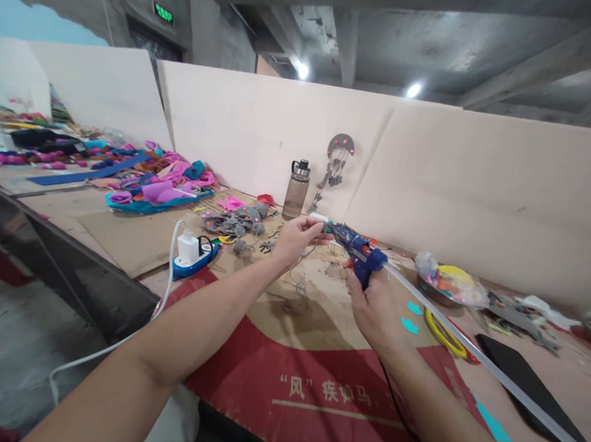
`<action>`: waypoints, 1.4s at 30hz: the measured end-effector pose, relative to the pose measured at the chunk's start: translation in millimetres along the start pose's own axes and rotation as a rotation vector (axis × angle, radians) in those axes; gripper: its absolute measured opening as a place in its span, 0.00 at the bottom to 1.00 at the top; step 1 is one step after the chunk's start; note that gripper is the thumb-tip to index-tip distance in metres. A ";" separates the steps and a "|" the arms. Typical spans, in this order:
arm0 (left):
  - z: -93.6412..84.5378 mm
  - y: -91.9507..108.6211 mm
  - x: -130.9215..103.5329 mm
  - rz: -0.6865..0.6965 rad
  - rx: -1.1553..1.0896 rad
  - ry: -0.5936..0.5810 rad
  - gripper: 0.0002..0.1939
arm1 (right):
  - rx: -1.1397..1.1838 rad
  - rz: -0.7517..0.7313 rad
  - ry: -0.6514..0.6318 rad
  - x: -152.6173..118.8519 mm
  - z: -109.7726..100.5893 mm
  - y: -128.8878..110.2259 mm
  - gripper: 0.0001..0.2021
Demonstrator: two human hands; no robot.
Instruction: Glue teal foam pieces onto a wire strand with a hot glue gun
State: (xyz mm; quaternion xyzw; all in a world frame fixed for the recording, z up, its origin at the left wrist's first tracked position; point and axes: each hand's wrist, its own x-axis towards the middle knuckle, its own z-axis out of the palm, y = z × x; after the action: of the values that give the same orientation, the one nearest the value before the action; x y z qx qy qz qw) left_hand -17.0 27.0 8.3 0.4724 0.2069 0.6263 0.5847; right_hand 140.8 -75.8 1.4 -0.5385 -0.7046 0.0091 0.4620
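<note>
Glue gun (361,250), a long glue stick (450,310) trailing behind, is held above the cardboard (328,336) by the right hand (373,302) wrapped round it, facing a small teal piece (328,227) pinched in the left hand (298,240), apparently to keep both aligned.

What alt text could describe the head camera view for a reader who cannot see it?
A person's right hand holds a blue hot-glue gun with a long translucent glue stick, its front end close to the left hand. Below lies red-and-brown printed cardboard; farther back, grey craft pieces lie left of a standing water bottle.
</note>
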 end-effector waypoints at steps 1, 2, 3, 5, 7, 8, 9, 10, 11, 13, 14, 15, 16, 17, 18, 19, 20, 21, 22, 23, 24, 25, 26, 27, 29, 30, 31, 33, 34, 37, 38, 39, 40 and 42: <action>0.4 -0.1 -0.3 0.007 0.004 -0.003 0.10 | -0.005 0.005 0.000 -0.3 0.2 -0.3 0.13; 0.9 -0.1 -0.6 0.013 0.008 -0.004 0.11 | -0.013 0.009 0.002 -0.7 0.4 -0.4 0.13; 1.3 -0.2 -0.8 0.018 0.013 -0.004 0.11 | -0.021 0.011 0.003 -1.0 0.7 -0.3 0.13; 2.1 -0.4 -1.2 0.023 0.025 -0.003 0.12 | -0.032 0.016 0.003 -1.6 1.3 -0.1 0.14; 2.5 -0.5 -1.4 0.026 0.030 -0.001 0.12 | -0.034 0.016 -0.008 -1.8 1.8 0.2 0.14; 2.5 -0.5 -1.4 0.028 0.029 0.000 0.12 | -0.034 0.015 -0.014 -1.8 1.9 0.4 0.14; 2.4 -0.6 -1.4 0.031 0.027 -0.001 0.12 | -0.035 0.013 -0.016 -1.7 1.9 0.5 0.14; 2.2 -0.7 -1.4 0.033 0.025 -0.001 0.12 | -0.037 0.011 -0.017 -1.7 2.0 0.6 0.14; 2.0 -0.7 -1.4 0.035 0.025 0.001 0.12 | -0.042 0.007 -0.016 -1.6 2.0 0.8 0.14; 1.6 -0.6 -1.6 0.035 0.027 0.005 0.12 | -0.052 0.001 -0.002 -1.6 2.0 1.2 0.14; 1.6 -0.5 -1.7 0.034 0.028 0.008 0.12 | -0.058 -0.001 0.001 -1.6 2.0 1.5 0.14; 1.6 -0.4 -1.9 0.033 0.027 0.010 0.12 | -0.063 0.000 0.000 -1.7 2.1 1.7 0.15; 1.8 -0.1 -2.0 0.031 0.027 0.011 0.12 | -0.068 0.001 -0.002 -1.9 2.3 1.9 0.15; 2.1 0.1 -2.2 0.030 0.027 0.010 0.12 | -0.072 0.003 -0.005 -2.2 2.6 2.1 0.16; 2.5 0.4 -2.3 0.030 0.027 0.008 0.12 | -0.075 0.006 -0.008 -2.5 2.9 2.2 0.16; 2.9 0.7 -2.5 0.031 0.027 0.007 0.12 | -0.079 0.010 -0.012 -2.9 3.3 2.2 0.16; 3.2 1.1 -2.6 0.031 0.026 0.006 0.12 | -0.082 0.014 -0.013 -3.2 3.7 2.3 0.17; 3.5 1.4 -2.7 0.030 0.028 0.005 0.12 | -0.084 0.015 -0.015 -3.5 4.0 2.3 0.17; 3.6 1.6 -2.7 0.030 0.030 0.005 0.12 | -0.086 0.016 -0.015 -3.7 4.2 2.4 0.17; 3.4 1.7 -2.6 0.029 0.033 0.007 0.12 | -0.089 0.015 -0.013 -3.8 4.3 2.6 0.17; 3.1 1.7 -2.4 0.030 0.038 0.010 0.12 | -0.093 0.014 -0.009 -3.9 4.2 2.8 0.17; 2.5 1.5 -2.1 0.032 0.042 0.011 0.12 | -0.094 0.013 -0.008 -3.9 4.0 2.9 0.18; 1.8 1.3 -1.7 0.037 0.045 0.012 0.12 | -0.094 0.011 -0.008 -3.8 3.8 3.1 0.18; 1.2 0.9 -1.2 0.042 0.047 0.013 0.12 | -0.093 0.010 -0.010 -3.8 3.5 3.2 0.17; 0.2 0.3 -0.5 0.050 0.046 0.016 0.12 | -0.085 0.002 -0.012 -3.8 3.1 3.1 0.17; 0.1 0.2 -0.3 0.050 0.045 0.018 0.12 | -0.081 0.000 -0.007 -3.8 3.1 3.0 0.16; 0.3 0.1 -0.4 0.048 0.044 0.021 0.12 | -0.081 -0.001 0.000 -3.9 3.1 2.9 0.16; 1.3 0.5 -1.0 0.044 0.042 0.022 0.12 | -0.087 0.000 0.009 -4.1 3.5 2.8 0.16; 2.0 0.8 -1.4 0.043 0.041 0.021 0.11 | -0.092 0.000 0.009 -4.2 3.7 2.8 0.17; 3.2 1.9 -2.3 0.046 0.040 0.018 0.11 | -0.108 0.004 -0.008 -4.3 4.0 2.9 0.18; 3.2 2.1 -2.3 0.048 0.040 0.018 0.10 | -0.114 0.008 -0.015 -4.3 3.9 2.8 0.19; 2.8 2.2 -2.1 0.050 0.041 0.018 0.10 | -0.119 0.012 -0.017 -4.3 3.8 2.7 0.19; 2.4 2.1 -1.8 0.052 0.041 0.019 0.10 | -0.124 0.016 -0.017 -4.3 3.6 2.4 0.19; 1.3 1.7 -1.0 0.055 0.041 0.019 0.11 | -0.131 0.020 -0.012 -4.3 3.1 1.8 0.19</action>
State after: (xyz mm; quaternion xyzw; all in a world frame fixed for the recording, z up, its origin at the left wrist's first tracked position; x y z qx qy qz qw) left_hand -17.0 25.3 9.9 0.4840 0.2122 0.6421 0.5553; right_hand 140.0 -76.8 -4.1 -0.5745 -0.7011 -0.0291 0.4213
